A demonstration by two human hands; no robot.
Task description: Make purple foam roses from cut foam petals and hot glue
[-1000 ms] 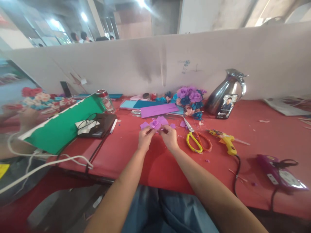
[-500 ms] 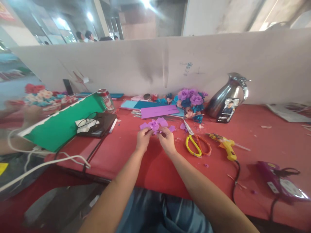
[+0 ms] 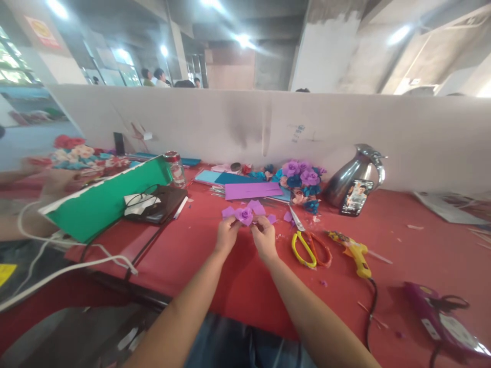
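Both of my hands pinch a small purple foam flower [image 3: 244, 214] just above the red table [image 3: 238, 271]. My left hand [image 3: 226, 235] grips its left side with the fingers closed. My right hand [image 3: 264, 237] grips its right side, fingers curled in. Loose purple petal pieces [image 3: 256, 207] lie on the table just beyond the flower. A purple foam sheet [image 3: 252, 190] lies farther back on blue sheets.
Yellow and orange scissors [image 3: 307, 247] and a yellow glue gun [image 3: 355, 250] lie to the right. A steel jug [image 3: 355, 171] with a phone [image 3: 352, 197] leaning on it stands at the back right. A flower bunch [image 3: 301, 176], green sheet [image 3: 103, 202], glasses on a black case [image 3: 151, 202], a jar [image 3: 176, 168] and a purple device [image 3: 441, 319] are around. Another person's hand [image 3: 57, 181] is at the left.
The camera has tilted up, so everything sits lower in the picture. My hands stay together on the purple flower and have turned it slightly.
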